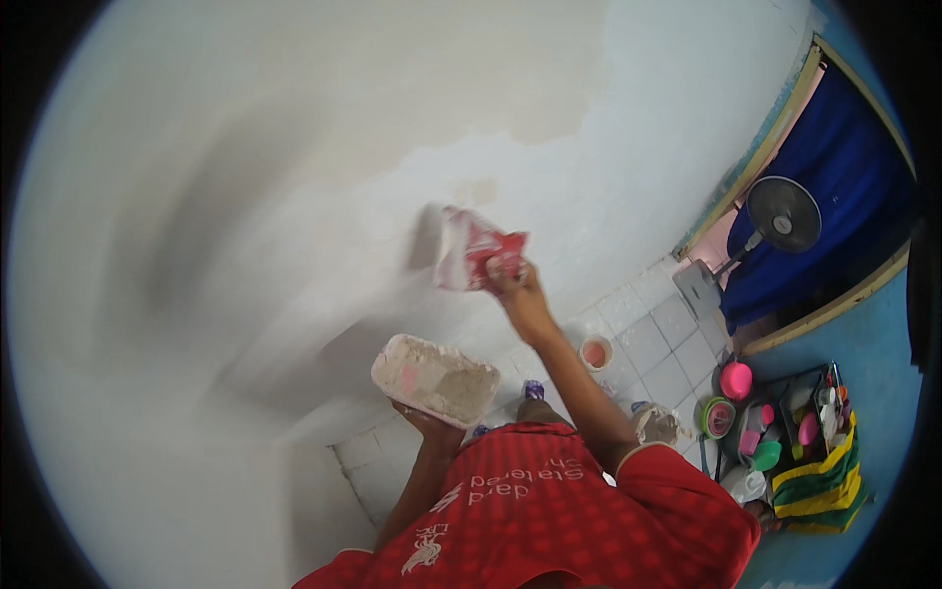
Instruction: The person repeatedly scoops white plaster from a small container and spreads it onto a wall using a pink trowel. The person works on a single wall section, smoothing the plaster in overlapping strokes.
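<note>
My right hand (517, 287) is closed on a red, white-smeared flat scraper (478, 245), held close to the wall. Whether its edge touches the surface is hard to tell. Lower and to the left, my left hand (432, 424) grips a rectangular tub (424, 403) from below. Greyish-white paste (456, 381) coats the inside of the tub, with a small pink patch in it. In front of me the white wall (549, 187) carries a beige-grey area (392, 88) across its upper part and a small beige patch (478, 191) above the scraper.
White floor tiles (643, 344) lie below. A white bucket (596, 353) with pinkish contents and a paste-smeared container (655, 424) stand to my right. Farther right are a standing fan (783, 214), a blue curtain (844, 187), colourful kitchenware (736, 381) and a green-yellow striped cloth (819, 486).
</note>
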The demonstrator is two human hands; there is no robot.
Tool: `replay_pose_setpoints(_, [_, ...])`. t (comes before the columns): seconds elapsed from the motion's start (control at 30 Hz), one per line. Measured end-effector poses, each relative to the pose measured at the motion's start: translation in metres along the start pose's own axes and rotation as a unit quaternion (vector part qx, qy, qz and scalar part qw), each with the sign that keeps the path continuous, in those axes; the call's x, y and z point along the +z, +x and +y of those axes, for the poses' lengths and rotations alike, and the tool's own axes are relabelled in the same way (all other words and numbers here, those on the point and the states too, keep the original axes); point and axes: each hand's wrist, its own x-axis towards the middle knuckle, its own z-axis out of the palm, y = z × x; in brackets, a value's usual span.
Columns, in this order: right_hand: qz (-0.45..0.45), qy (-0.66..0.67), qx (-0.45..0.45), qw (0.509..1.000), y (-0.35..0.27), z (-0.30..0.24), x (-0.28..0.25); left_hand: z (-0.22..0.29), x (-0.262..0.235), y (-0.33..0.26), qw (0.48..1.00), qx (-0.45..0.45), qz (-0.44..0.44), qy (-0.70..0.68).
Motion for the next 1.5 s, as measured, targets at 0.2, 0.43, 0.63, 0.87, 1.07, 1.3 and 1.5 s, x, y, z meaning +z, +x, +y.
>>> replay_pose_setpoints(0.2, [0.131, -0.193, -0.191, 0.954, 0.019, -0.057, -0.028, -0.005, -0.013, 0.001, 0.996, 0.034, -0.029, 0.079])
replay_pose_setpoints(0.43, [0.021, -0.556, -0.568, 0.607, 0.102, -0.075, -0.026, -0.001, -0.01, -0.002, 0.999, -0.007, -0.031, 0.041])
replay_pose_setpoints(0.63, [-0.061, -0.612, -0.489, 0.619, 0.104, 0.001, -0.062, -0.005, -0.011, 0.001, 0.995, 0.036, -0.078, 0.051])
replay_pose_setpoints(0.87, [0.043, -0.432, -0.353, 0.829, 0.024, -0.009, -0.051, -0.011, -0.003, -0.004, 0.946, 0.145, -0.078, 0.28])
replay_pose_setpoints(1.07, [0.294, -0.393, -0.341, 0.802, 0.081, -0.085, -0.034, -0.01, -0.02, 0.0, 0.99, 0.055, -0.025, 0.124])
replay_pose_setpoints(1.3, [0.077, -0.468, -0.421, 0.773, 0.041, 0.0, 0.086, -0.003, -0.002, 0.005, 0.998, 0.008, -0.037, 0.042])
replay_pose_setpoints(1.5, [-0.157, -0.322, -0.18, 0.916, 0.012, 0.022, 0.049, -0.007, -0.009, -0.001, 0.995, 0.048, -0.032, 0.08])
